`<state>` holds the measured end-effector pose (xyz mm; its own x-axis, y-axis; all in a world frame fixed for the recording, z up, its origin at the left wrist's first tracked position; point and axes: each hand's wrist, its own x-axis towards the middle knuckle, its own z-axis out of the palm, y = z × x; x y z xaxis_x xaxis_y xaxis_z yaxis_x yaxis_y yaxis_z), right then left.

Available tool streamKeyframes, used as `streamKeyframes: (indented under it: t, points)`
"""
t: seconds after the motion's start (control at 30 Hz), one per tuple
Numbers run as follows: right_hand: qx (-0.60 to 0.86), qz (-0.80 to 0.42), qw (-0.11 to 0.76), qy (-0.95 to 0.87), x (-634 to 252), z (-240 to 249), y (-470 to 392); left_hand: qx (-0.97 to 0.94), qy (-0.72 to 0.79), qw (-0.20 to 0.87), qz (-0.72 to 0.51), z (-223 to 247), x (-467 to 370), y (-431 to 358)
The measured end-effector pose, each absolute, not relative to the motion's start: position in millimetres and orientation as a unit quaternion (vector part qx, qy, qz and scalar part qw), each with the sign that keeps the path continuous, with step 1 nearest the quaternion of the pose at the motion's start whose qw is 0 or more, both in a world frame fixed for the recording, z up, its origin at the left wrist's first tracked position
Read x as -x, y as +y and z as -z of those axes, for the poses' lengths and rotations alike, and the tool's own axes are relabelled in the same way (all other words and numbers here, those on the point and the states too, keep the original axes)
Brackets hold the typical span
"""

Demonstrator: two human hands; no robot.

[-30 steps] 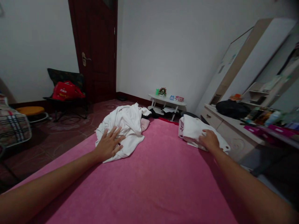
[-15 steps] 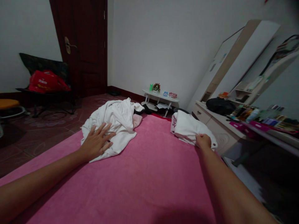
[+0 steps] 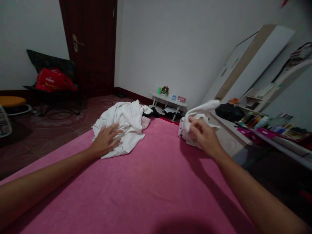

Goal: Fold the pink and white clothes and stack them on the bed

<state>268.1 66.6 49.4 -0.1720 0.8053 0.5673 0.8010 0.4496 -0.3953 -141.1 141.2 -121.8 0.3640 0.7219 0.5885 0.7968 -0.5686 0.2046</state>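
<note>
On the left of the pink bed cover [image 3: 146, 182] lies a crumpled heap of white clothes [image 3: 124, 120]. My left hand [image 3: 107, 139] rests on the near side of that heap, fingers spread. At the right edge of the bed my right hand [image 3: 203, 135] pinches a white garment [image 3: 202, 109] and holds part of it raised, blurred by motion. The lower part of this garment still touches the stack beneath it, which shows dark print on its left end. A pale pink cloth [image 3: 145, 122] pokes out at the right of the heap.
A white dresser [image 3: 226, 128] with a black bag [image 3: 229, 112] and many bottles stands along the right. Past the bed's far end is a small white shelf table [image 3: 168, 98]. A chair with a red bag [image 3: 54, 80] and an orange stool [image 3: 12, 101] stand left.
My right hand has lifted the folded white garment's near edge upward and to the left. The left hand stays on the heap. The whole view has shifted slightly.
</note>
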Motion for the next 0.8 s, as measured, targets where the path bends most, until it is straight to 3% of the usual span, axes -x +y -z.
streamKeyframes:
  t: [0.1, 0.17, 0.3, 0.47, 0.53, 0.63, 0.8]
  points:
    - [0.433, -0.162, 0.159, -0.872, -216.9, -42.4, -3.7, 0.767, -0.452, -0.04, 0.454, 110.3, 149.7, 134.9]
    - [0.439, -0.201, 0.08, -0.872, -207.8, -37.2, -29.2, 0.709, -0.458, -0.103, 0.527, 101.8, 157.1, 133.7]
    - [0.519, -0.151, 0.144, -0.829, -237.0, -23.5, -13.3, 0.659, -0.47, -0.156, 0.566, 79.3, 158.5, 133.0]
    - [0.59, -0.109, 0.163, -0.783, -290.1, 23.0, 44.9, 0.781, -0.408, -0.167, 0.443, 50.8, 106.5, 100.9]
    - [0.583, -0.072, 0.113, -0.801, -303.1, 43.2, 58.5, 0.847, -0.356, -0.209, 0.335, 49.7, 76.7, 78.8]
    - [0.609, -0.011, 0.039, -0.792, -310.3, 59.6, 68.3, 0.901, -0.343, -0.173, 0.2, 60.6, 38.5, 49.8]
    - [0.637, 0.001, -0.079, -0.767, -292.8, 43.1, 62.9, 0.902, -0.388, -0.13, 0.133, 81.8, 7.6, 33.1]
